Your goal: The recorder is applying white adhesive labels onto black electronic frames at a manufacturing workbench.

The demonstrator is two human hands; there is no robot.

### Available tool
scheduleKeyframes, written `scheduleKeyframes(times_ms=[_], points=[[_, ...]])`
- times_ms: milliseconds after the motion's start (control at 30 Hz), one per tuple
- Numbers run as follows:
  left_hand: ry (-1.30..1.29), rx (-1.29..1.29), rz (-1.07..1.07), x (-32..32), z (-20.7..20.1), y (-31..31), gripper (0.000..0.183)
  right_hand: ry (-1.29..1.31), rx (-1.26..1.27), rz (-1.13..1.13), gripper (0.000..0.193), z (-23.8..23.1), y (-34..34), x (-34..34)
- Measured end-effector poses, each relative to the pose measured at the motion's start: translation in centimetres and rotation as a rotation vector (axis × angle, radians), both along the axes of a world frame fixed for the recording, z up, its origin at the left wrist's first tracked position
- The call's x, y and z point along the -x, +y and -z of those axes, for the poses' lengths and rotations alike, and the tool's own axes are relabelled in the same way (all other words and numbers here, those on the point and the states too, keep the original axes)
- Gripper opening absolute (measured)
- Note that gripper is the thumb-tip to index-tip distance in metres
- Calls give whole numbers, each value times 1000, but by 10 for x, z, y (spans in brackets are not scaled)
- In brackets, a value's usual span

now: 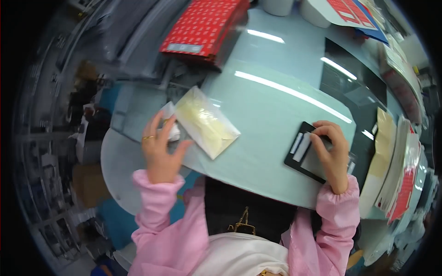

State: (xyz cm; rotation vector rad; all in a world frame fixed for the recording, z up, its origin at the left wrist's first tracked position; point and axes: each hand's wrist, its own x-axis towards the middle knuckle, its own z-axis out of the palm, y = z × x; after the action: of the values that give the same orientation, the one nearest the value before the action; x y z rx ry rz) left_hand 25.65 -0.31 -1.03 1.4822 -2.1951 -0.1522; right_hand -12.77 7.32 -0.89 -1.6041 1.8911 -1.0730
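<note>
My left hand (161, 149) is over the left side of the desk, fingers spread, a ring on one of them. Beside and partly behind its fingers is a small white crumpled thing (174, 133). Just right of that lies a clear plastic packet (207, 122) with pale yellow contents. At the right, my right hand (332, 149) is closed, with curled fingers and thumb at the upper edge of a flat black case (293, 156). The case has white label strips and a grey panel, and my hand covers part of it.
A red patterned box (202, 30) stands at the back left of the glass-topped desk (258, 170). Upright folders and papers (391, 165) line the right side. White round containers (277, 6) are at the back. A black mat (354, 78) lies at the far right.
</note>
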Motion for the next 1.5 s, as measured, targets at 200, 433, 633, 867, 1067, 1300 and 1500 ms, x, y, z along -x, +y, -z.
scheduleKeyframes(times_ms=[200, 433, 633, 867, 1067, 1300, 1500], points=[[6, -164, 131, -47, 10, 37, 59, 12, 48, -35, 9, 7, -7, -3], [-37, 26, 240, -64, 15, 45, 52, -14, 66, 0, 9, 10, -3, 2], [237, 12, 472, 26, -18, 48, 36, 29, 80, -27, 8, 10, -4, 3], [230, 21, 907, 136, -23, 43, 28, 25, 103, -22, 8, 12, -4, 1], [104, 104, 898, 159, -11, 40, 34, 32, 108, -18, 10, 14, -3, 3], [62, 99, 901, 164, -11, 40, 32, 28, 109, -9, 10, 13, -3, 3], [12, 141, 897, 169, -4, 46, 26, 25, 122, -7, 10, 15, -5, 3]])
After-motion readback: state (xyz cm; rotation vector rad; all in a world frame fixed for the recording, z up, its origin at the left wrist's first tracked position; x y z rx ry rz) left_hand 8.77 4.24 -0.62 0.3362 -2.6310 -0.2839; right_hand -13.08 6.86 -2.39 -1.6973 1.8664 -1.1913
